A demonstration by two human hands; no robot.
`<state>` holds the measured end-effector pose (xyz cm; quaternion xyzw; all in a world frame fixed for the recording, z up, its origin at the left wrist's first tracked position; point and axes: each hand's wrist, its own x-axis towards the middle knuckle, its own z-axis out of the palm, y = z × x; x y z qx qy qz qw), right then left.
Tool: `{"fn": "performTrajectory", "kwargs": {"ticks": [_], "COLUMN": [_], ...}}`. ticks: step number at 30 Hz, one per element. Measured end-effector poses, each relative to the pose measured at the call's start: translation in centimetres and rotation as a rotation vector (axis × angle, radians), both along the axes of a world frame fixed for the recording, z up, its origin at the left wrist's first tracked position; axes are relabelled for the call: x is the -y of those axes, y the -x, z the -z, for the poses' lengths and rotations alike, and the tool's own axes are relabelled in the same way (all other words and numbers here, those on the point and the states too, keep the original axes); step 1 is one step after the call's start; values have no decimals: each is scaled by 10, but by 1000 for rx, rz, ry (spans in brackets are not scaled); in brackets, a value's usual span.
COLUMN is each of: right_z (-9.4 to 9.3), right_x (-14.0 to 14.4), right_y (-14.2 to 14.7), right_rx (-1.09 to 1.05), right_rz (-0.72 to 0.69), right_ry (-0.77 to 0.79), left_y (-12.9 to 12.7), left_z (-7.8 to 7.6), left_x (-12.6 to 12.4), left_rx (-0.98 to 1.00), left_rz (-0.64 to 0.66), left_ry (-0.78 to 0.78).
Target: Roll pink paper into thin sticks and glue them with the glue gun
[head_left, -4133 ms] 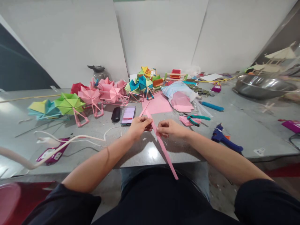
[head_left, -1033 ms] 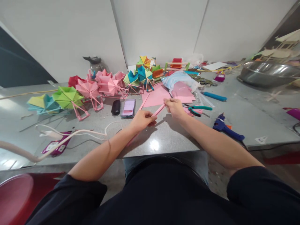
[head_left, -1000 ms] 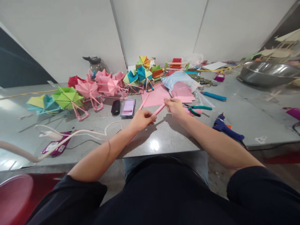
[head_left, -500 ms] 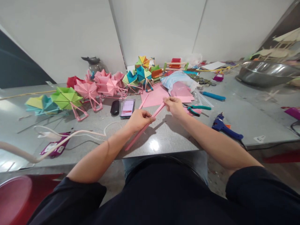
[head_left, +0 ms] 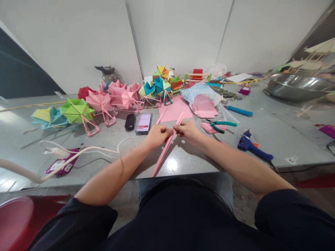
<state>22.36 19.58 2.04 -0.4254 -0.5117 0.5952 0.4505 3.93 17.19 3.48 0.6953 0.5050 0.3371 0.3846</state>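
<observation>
a long, narrow, pale pink paper strip (head_left: 162, 155) slants between the two hands over the grey, smooth-topped table (head_left: 195, 158), its far end reaching toward a flat pink paper sheet (head_left: 171, 108) and its near end pointing at the table's front edge; whether that near end touches the surface is hard to tell. the left hand (head_left: 157, 135) has its grip closed on the strip's left side, thumb against forefinger, and the right hand (head_left: 188, 131) pinches it from the right, just beside the left fingertips. the strip seems folded or layered lengthwise, though the detail is too small to be sure. it looks very light, fairly straight along its length yet easy to bend or crease, and dry enough not to slip. a soft fingertip pinch on both long edges, close together, seems the best hold; squeezing hard, or lifting by one end alone, could kink it. a second thin pink paper strip (head_left: 161, 116) lies just beyond the left hand, and pliers with teal handles (head_left: 227, 123) rest on small pink paper pieces (head_left: 206, 128) near the right hand.
</observation>
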Motion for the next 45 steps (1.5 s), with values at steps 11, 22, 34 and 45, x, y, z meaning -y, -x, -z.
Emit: {"fn": "performTrajectory", "kwargs": {"ticks": [11,22,34,45], "right_z": [5,10,8,3], "right_x": [-7,-9,-5,1], "right_y": [-2,-2,-1,4], "right_rx": [47,36,-42,-46], "right_rz": [1,-31,-35,130], "right_ry": [95,79,-18,-89], "left_y": [79,68,-12,-12], "left_z": [-16,-17,7,0], "left_x": [-63,-65,4,11], "left_rx": [-644,-458,39,184], "left_rz": [-405,-467,-28,5], "left_ry": [-314,-320,-15,161]}}
